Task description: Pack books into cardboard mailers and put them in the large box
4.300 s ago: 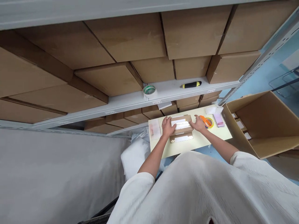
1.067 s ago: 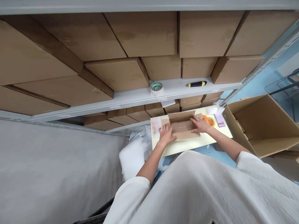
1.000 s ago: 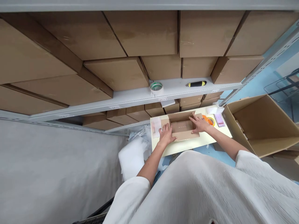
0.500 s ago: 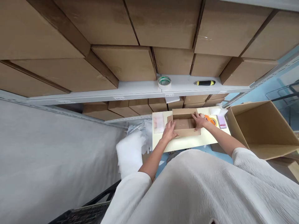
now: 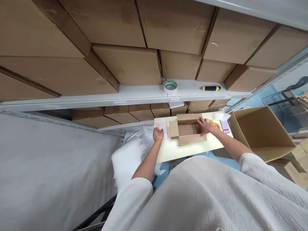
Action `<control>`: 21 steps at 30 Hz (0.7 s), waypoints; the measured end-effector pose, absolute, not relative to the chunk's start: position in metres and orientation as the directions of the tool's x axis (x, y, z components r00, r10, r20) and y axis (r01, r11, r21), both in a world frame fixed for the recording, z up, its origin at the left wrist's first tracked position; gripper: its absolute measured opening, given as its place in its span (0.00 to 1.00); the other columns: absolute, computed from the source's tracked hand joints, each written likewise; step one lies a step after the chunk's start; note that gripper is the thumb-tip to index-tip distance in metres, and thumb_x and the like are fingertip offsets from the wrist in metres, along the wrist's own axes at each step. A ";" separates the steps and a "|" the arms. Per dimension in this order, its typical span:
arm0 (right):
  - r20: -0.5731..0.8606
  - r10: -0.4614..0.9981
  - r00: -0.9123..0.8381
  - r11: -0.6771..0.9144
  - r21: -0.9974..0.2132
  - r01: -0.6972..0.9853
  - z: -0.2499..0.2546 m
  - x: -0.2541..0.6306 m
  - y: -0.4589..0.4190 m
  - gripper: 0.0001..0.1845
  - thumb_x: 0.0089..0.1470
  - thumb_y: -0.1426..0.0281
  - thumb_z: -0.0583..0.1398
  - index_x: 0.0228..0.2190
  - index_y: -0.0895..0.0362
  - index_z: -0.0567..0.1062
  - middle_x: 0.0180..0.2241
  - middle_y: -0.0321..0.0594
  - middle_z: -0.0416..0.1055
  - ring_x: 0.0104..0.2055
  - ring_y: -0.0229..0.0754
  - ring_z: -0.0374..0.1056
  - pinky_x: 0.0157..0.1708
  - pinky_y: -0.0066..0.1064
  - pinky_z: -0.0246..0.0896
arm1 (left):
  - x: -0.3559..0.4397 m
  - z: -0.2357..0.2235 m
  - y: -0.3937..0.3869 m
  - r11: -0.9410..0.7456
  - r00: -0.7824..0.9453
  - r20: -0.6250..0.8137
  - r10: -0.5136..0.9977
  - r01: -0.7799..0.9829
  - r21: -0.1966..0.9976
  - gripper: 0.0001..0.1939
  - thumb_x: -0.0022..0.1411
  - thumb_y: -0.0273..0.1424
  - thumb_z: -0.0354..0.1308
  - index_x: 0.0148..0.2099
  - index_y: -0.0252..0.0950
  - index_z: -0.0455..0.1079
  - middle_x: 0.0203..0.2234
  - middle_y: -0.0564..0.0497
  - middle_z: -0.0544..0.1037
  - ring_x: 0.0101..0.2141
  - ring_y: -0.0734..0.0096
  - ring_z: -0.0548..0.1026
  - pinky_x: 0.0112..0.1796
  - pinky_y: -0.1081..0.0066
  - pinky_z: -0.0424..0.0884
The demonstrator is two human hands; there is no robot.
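Note:
An open cardboard box (image 5: 190, 139) stands upright on the pale yellow tabletop (image 5: 192, 150), its left end flap folded outward. Only its brown inner floor shows inside. My right hand (image 5: 205, 126) grips the right end of this box, fingers over the edge and thumb toward the near side. Left of the box lies a flat, see-through packet (image 5: 164, 127) with pinkish markings. My left hand (image 5: 158, 134) is at the packet's left edge, its fingers curled onto it and partly hidden from me.
Rolls of orange and yellow tape (image 5: 218, 124) and a purple-screened phone (image 5: 225, 126) lie right of the box. A large open carton (image 5: 267, 134) stands beside the table. Shelves hold brown boxes (image 5: 139, 65), a tape roll (image 5: 170, 86) and a utility knife (image 5: 210, 88). White foam wrap (image 5: 127, 160) is at left.
The box was turned from its taped, labelled side to its open side. My left hand has since left the box and moved left to the packet; my right hand stays on the box.

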State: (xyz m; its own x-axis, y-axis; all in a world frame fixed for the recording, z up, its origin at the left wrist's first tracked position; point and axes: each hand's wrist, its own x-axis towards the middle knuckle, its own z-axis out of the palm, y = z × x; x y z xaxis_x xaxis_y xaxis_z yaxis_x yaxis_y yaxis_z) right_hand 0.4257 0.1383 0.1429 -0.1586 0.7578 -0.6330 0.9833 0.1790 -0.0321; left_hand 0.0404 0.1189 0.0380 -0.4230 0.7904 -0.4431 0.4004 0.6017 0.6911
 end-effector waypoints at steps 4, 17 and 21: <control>-0.632 0.761 -0.148 0.175 -0.020 0.984 0.147 0.424 0.135 0.90 0.33 0.49 0.81 0.80 0.37 0.32 0.83 0.45 0.26 0.79 0.79 0.38 0.68 0.69 0.60 | 0.022 0.021 0.126 0.753 -0.525 -0.540 0.658 0.439 0.490 0.27 0.65 0.38 0.66 0.62 0.35 0.66 0.62 0.26 0.75 0.64 0.33 0.74 0.60 0.41 0.72; -0.637 0.758 -0.140 0.163 -0.023 0.986 0.143 0.424 0.133 0.89 0.34 0.44 0.79 0.80 0.39 0.31 0.83 0.46 0.22 0.79 0.80 0.37 0.69 0.71 0.56 | 0.042 -0.001 0.128 0.781 -0.593 -0.524 0.611 0.559 0.279 0.33 0.62 0.43 0.71 0.61 0.39 0.61 0.66 0.29 0.71 0.69 0.35 0.66 0.62 0.44 0.64; -0.635 0.759 -0.142 0.162 -0.027 0.986 0.144 0.424 0.133 0.90 0.34 0.44 0.79 0.80 0.40 0.31 0.83 0.47 0.22 0.79 0.80 0.36 0.70 0.70 0.56 | 0.048 0.000 0.129 0.755 -0.569 -0.513 0.642 0.587 0.293 0.31 0.65 0.39 0.68 0.63 0.40 0.57 0.63 0.30 0.75 0.67 0.37 0.68 0.61 0.46 0.63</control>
State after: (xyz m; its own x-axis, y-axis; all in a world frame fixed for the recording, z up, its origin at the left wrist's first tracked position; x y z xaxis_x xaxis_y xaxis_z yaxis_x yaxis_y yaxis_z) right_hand 0.4244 0.1328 0.1440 -0.1424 0.7592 -0.6351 0.9864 0.1623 -0.0272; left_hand 0.0478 0.1286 0.0002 -0.5692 0.6424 -0.5132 0.5870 0.7545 0.2935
